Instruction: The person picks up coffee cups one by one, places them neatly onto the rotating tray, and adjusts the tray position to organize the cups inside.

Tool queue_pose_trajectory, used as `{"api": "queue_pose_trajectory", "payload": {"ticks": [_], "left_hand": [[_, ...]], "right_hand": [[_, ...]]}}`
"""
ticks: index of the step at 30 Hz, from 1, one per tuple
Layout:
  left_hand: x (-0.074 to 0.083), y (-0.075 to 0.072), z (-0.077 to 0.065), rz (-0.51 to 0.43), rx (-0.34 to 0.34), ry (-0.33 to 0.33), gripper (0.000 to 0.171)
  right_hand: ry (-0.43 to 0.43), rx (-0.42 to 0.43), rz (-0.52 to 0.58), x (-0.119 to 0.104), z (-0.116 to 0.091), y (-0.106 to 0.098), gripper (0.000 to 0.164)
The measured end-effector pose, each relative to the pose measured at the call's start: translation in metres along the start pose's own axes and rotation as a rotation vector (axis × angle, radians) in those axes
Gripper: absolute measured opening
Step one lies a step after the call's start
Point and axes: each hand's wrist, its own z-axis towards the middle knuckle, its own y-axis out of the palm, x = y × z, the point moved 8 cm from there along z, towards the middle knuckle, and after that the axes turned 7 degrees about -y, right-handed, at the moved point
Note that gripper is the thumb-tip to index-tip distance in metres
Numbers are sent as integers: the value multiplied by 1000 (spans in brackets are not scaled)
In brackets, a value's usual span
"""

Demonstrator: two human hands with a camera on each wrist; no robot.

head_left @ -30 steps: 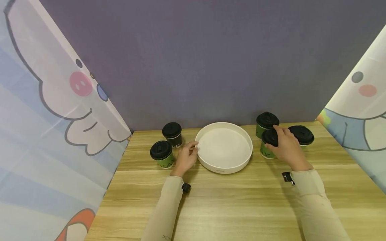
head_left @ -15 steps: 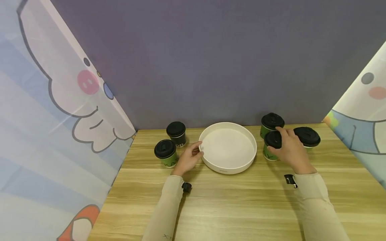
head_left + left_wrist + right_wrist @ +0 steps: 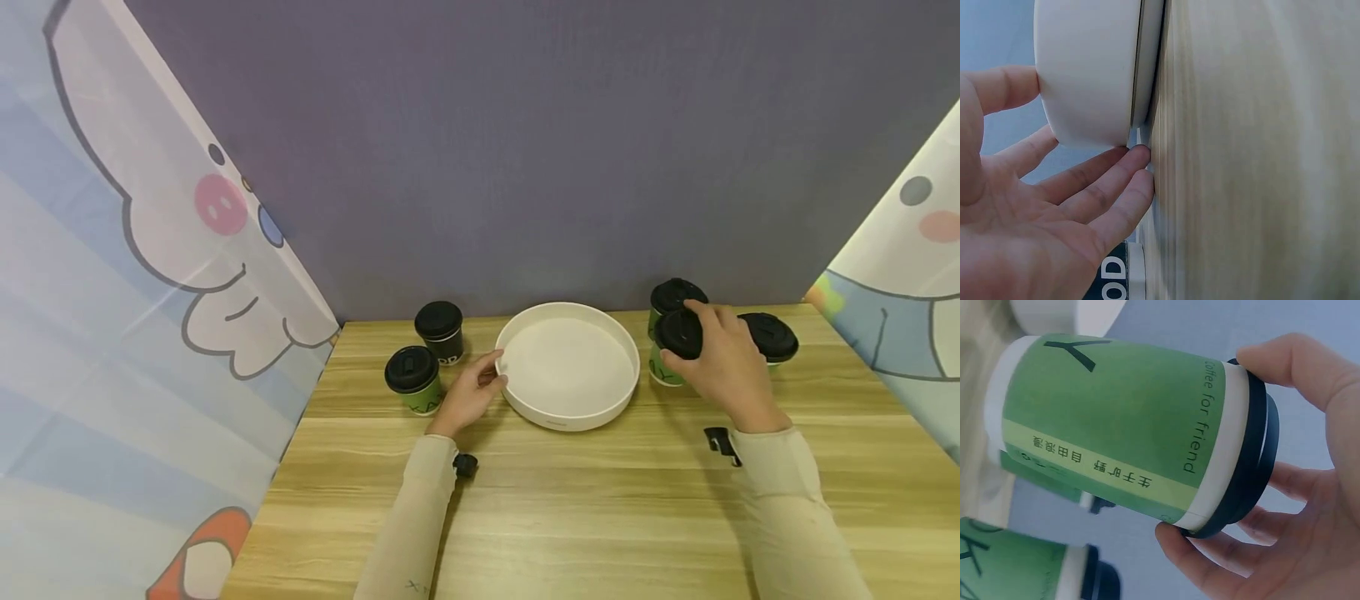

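Note:
In the head view my left hand (image 3: 467, 398) touches the left rim of a round white tray (image 3: 568, 423). The left wrist view shows its thumb and fingertips against the tray's outer wall, the fingers nearly straight. At the right, my right hand (image 3: 723, 367) grips a green paper coffee cup (image 3: 1116, 419) by its black lid (image 3: 678, 335), thumb on one side and fingers on the other. This cup looks slightly raised from the table. Behind it stands another green coffee cup (image 3: 677, 295), and a third cup (image 3: 769, 336) is partly hidden by the hand.
Left of the tray stand a green lidded cup (image 3: 414, 382) and a black lidded cup (image 3: 441, 332). A grey panel (image 3: 525, 167) rises behind the wooden table (image 3: 585, 517). Cartoon-printed cloths (image 3: 150, 333) hang at both sides.
My right hand has moved slightly up and left with the gripped cup, which has risen a little. My left hand stays at the tray rim. The head view has shifted slightly.

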Motion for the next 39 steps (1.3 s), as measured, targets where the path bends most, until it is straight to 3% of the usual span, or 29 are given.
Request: {"api": "queue_pose_trajectory", "payload": {"ticks": [6, 14, 26, 39], "left_hand": [[0, 0, 0, 0, 7, 6, 53], [2, 0, 0, 1, 6, 12, 53], [0, -1, 1, 7, 17, 8, 54], [-2, 0, 1, 24, 9, -6, 53]], "right_hand": [[-50, 51, 19, -22, 4, -7, 81], [-114, 73, 39, -48, 10, -2, 80], [-195, 47, 121, -76, 12, 26, 76], [-266, 29, 137, -86, 10, 56, 77]]}}
